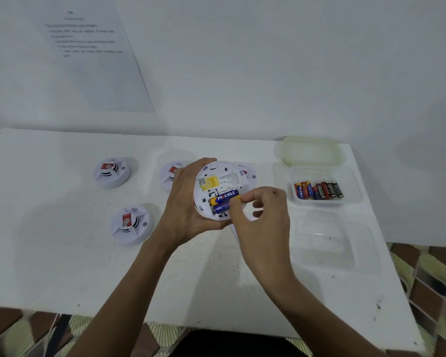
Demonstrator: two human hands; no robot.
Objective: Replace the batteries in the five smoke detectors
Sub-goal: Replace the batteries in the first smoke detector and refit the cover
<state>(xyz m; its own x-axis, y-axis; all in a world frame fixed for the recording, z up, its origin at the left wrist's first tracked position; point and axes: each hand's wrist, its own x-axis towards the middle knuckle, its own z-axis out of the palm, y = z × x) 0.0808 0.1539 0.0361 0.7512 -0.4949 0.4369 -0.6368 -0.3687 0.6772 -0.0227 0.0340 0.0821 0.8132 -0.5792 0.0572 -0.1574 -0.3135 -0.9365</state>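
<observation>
My left hand (184,202) holds a white smoke detector (218,176) with its back facing me, above the white table (62,253). Its open battery bay shows a blue and yellow battery (223,197) and a second blue one (220,208) below it. My right hand (260,210) pinches the right end of the upper battery with thumb and forefinger. Two more detectors lie face up at the left (111,172) and front left (131,224). Two others (169,173) (247,171) sit partly hidden behind my hands.
A clear plastic tray (325,173) at the right holds several batteries (318,190), with its lid (309,150) behind it. Another clear tray (330,243) lies nearer me. A printed sheet (93,52) hangs on the wall. Patterned floor shows past the table's right and front edges.
</observation>
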